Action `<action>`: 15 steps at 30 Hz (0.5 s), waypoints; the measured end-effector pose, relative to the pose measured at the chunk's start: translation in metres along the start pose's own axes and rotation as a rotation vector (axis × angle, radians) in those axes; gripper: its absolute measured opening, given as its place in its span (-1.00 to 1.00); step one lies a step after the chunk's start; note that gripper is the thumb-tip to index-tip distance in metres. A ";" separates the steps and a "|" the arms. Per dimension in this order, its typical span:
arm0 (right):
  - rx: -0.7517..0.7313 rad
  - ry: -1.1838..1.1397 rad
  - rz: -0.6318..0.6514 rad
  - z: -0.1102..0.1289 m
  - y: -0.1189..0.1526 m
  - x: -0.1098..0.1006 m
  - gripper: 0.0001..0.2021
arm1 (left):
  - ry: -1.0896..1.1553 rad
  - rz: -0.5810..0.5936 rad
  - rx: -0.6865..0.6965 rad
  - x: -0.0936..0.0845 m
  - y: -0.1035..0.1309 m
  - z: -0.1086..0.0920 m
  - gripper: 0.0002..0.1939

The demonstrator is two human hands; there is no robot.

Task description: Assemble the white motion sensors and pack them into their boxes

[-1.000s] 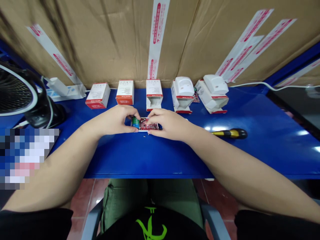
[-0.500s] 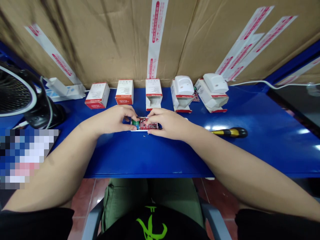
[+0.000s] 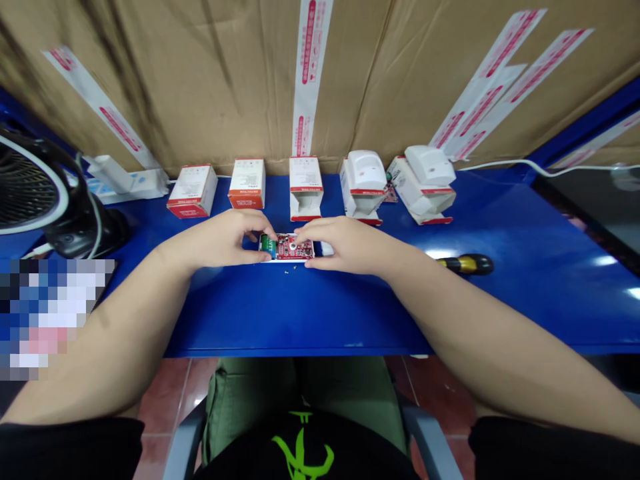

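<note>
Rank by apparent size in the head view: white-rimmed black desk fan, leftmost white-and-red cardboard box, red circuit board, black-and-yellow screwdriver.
1. Desk fan, though cropped by the frame
2. Cardboard box
Unsure for third: circuit board and screwdriver; too close, both partly hidden.

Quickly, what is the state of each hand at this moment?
Left hand: closed on the battery, thumb and finger at opposite edges.
Right hand: fingers curved around the circuit board; grip cannot be told.
</note>
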State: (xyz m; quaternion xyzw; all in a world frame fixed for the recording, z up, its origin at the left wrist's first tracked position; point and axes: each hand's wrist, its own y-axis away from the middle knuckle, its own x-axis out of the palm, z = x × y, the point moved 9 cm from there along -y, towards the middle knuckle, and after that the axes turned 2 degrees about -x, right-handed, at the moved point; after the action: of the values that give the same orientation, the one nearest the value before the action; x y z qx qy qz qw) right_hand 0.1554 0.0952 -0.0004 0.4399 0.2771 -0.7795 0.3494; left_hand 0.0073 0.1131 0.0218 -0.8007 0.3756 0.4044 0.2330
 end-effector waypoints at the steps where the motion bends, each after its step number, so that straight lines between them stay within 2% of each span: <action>1: -0.004 -0.004 0.002 0.001 0.000 0.000 -0.74 | 0.002 0.000 0.002 0.000 0.000 -0.001 -0.78; 10: -0.079 0.015 -0.016 0.006 0.002 0.001 -0.80 | 0.003 0.008 -0.014 0.001 0.000 -0.001 -0.78; 15: -0.205 0.110 -0.141 0.018 0.006 -0.005 -0.84 | -0.058 0.003 0.004 0.003 -0.001 -0.005 -0.72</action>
State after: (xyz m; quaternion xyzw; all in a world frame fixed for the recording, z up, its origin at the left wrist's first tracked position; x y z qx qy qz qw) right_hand 0.1529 0.0797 0.0118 0.4234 0.4042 -0.7444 0.3211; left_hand 0.0121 0.1089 0.0221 -0.7876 0.3707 0.4269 0.2447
